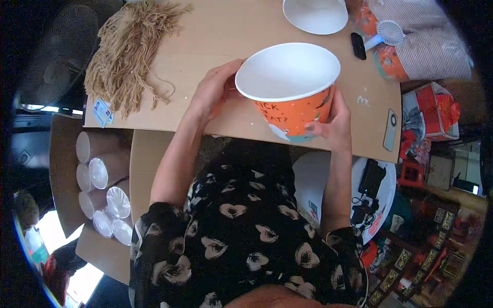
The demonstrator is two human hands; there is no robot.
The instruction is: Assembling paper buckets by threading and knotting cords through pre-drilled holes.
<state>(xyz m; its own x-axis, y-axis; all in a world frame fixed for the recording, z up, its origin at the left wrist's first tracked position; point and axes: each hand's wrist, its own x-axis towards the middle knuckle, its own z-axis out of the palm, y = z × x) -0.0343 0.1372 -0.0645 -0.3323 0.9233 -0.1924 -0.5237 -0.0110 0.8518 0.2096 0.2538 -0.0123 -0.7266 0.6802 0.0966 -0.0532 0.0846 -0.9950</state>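
A large orange paper bucket [292, 115] with a white inside, dark lettering and a teal base is held over the table's near edge, its open mouth tilted up. My right hand [335, 123] grips its right side, the thumb pressed on the front and the fingers behind. On the other side my left hand [218, 87] curves round the bucket's left wall, most of its fingers hidden. A heap of tan twine strands [131, 56] lies to the left of my left hand.
The cardboard-topped table [205, 31] holds another white bucket [316, 15], bagged stacks of buckets [431, 56], a small handheld fan [389, 34] and a phone [391, 131]. At lower left, a carton [64, 169] contains several plastic-wrapped cup stacks. A white round tub [387, 197] stands beneath the table.
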